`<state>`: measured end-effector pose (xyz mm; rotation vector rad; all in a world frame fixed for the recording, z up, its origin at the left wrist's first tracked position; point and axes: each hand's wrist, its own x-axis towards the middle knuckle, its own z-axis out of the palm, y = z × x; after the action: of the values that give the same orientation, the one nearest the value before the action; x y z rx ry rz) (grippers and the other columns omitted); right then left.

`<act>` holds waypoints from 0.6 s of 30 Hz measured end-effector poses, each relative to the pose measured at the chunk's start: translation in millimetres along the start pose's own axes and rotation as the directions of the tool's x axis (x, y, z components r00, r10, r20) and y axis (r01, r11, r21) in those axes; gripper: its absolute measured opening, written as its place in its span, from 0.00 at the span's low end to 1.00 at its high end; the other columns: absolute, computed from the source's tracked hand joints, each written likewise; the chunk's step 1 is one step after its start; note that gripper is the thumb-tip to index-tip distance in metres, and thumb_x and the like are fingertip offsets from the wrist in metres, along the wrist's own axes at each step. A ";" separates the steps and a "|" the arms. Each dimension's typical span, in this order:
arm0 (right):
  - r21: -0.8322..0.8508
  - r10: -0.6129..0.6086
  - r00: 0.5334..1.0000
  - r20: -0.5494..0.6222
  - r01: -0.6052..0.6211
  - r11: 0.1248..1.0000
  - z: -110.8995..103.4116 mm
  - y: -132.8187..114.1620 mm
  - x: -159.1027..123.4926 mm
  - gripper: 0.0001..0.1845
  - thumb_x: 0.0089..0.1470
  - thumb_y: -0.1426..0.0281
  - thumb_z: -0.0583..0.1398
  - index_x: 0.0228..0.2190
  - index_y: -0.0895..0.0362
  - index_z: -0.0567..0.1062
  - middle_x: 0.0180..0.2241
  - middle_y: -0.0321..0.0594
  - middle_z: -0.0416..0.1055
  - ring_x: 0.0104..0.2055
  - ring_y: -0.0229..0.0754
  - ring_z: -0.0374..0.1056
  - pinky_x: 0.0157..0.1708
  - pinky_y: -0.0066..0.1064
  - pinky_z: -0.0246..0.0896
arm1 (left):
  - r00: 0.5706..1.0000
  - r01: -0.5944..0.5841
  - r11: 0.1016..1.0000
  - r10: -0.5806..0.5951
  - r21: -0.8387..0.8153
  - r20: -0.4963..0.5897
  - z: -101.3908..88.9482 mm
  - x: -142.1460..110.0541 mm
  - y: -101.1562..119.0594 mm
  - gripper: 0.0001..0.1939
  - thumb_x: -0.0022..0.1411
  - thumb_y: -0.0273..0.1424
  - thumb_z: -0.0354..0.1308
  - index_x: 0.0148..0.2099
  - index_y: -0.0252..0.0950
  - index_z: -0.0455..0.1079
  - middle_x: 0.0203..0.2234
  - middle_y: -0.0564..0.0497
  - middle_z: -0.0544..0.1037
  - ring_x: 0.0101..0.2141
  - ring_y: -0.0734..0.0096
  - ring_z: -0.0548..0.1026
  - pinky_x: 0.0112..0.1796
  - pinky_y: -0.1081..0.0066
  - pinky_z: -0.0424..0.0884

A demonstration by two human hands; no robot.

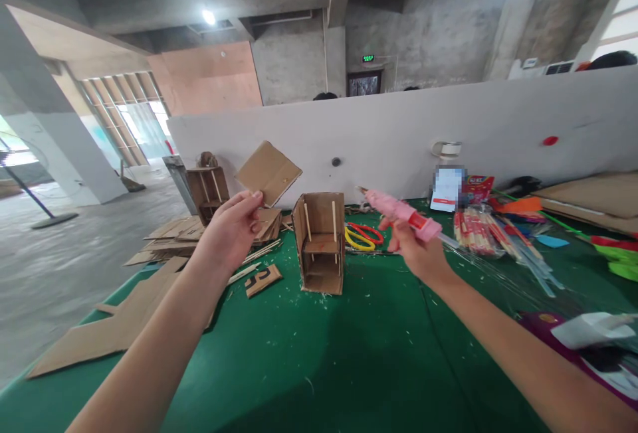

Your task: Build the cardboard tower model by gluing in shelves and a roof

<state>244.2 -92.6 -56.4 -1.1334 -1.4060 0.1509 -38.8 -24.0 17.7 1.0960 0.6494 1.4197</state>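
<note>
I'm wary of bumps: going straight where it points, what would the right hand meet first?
Led by the pink glue gun, the right hand would probably meet the white partition first; depth is unclear, and the cardboard piece in the left hand lies close to that line.

The left forearm (167, 320) is stretched toward the far edge of the counter (279, 380), the left hand (238, 222) raised, with its fingers (254, 199) pinched together. The right forearm (513, 337) is angled inward from the counter's right side, the right hand (413, 251) lifted, its fingers curled in a grip.
</note>
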 end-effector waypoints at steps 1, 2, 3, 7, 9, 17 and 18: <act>-0.044 0.088 0.994 -0.065 -0.091 0.995 -7.5 6.6 0.1 0.36 0.51 0.37 0.51 0.27 0.58 0.75 0.13 0.35 0.64 0.15 0.39 0.62 0.18 0.32 0.59 | 0.997 -0.079 0.995 0.078 0.057 0.008 0.6 -0.1 1.4 0.06 0.53 0.22 0.63 0.27 0.32 0.68 0.22 0.55 0.67 0.22 0.82 0.63 0.19 0.80 0.57; -0.090 0.166 0.979 -0.116 -0.176 0.980 -14.7 14.1 -0.6 0.37 0.50 0.36 0.51 0.26 0.58 0.75 0.13 0.36 0.65 0.15 0.40 0.62 0.18 0.32 0.59 | 0.988 -0.154 0.981 0.153 0.121 0.013 1.8 -0.4 2.7 0.06 0.52 0.22 0.64 0.27 0.32 0.69 0.23 0.55 0.68 0.22 0.82 0.63 0.19 0.81 0.57; -0.133 0.239 0.960 -0.146 -0.258 0.957 -21.5 22.2 -1.9 0.37 0.50 0.36 0.51 0.26 0.59 0.75 0.14 0.38 0.67 0.15 0.41 0.63 0.19 0.33 0.60 | 0.976 -0.215 0.958 0.216 0.189 0.017 3.7 -0.6 3.8 0.06 0.52 0.23 0.64 0.27 0.33 0.70 0.23 0.54 0.68 0.23 0.82 0.63 0.20 0.81 0.57; -0.383 0.356 0.928 -0.111 -0.371 0.846 -41.4 56.6 -12.2 0.35 0.56 0.42 0.51 0.39 0.59 0.80 0.25 0.46 0.77 0.20 0.47 0.70 0.27 0.38 0.65 | 0.923 -0.375 0.811 0.372 0.449 0.100 15.2 -0.6 8.1 0.03 0.54 0.27 0.65 0.30 0.34 0.74 0.24 0.52 0.72 0.26 0.78 0.66 0.25 0.79 0.61; -0.487 0.328 0.943 -0.051 -0.310 0.816 -45.8 71.9 -17.6 0.30 0.60 0.48 0.50 0.50 0.54 0.76 0.38 0.46 0.79 0.28 0.48 0.74 0.37 0.39 0.65 | 0.887 -0.450 0.708 0.426 0.544 0.179 21.9 -0.4 10.8 0.04 0.55 0.29 0.65 0.32 0.35 0.75 0.24 0.52 0.72 0.27 0.76 0.66 0.26 0.78 0.61; -0.633 0.424 0.899 -0.111 -0.393 0.667 -50.0 112.1 -22.1 0.27 0.59 0.51 0.51 0.31 0.60 0.79 0.32 0.55 0.77 0.41 0.59 0.73 0.41 0.40 0.63 | 0.706 -0.602 0.235 0.605 0.763 0.370 44.4 -3.6 22.2 0.01 0.55 0.27 0.63 0.32 0.37 0.75 0.25 0.54 0.73 0.29 0.72 0.64 0.31 0.71 0.61; -0.620 0.414 0.901 -0.129 -0.399 0.675 -50.8 115.0 -21.7 0.26 0.58 0.52 0.52 0.32 0.59 0.79 0.32 0.55 0.77 0.42 0.58 0.73 0.41 0.39 0.63 | 0.664 -0.618 0.149 0.625 0.772 0.411 44.9 -3.9 22.1 0.02 0.55 0.27 0.62 0.33 0.38 0.75 0.26 0.54 0.73 0.30 0.71 0.65 0.33 0.70 0.62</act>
<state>340.3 -76.0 -138.7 -2.0270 -1.2227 -0.0074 -9.0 -40.9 54.5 2.4668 1.0641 1.8098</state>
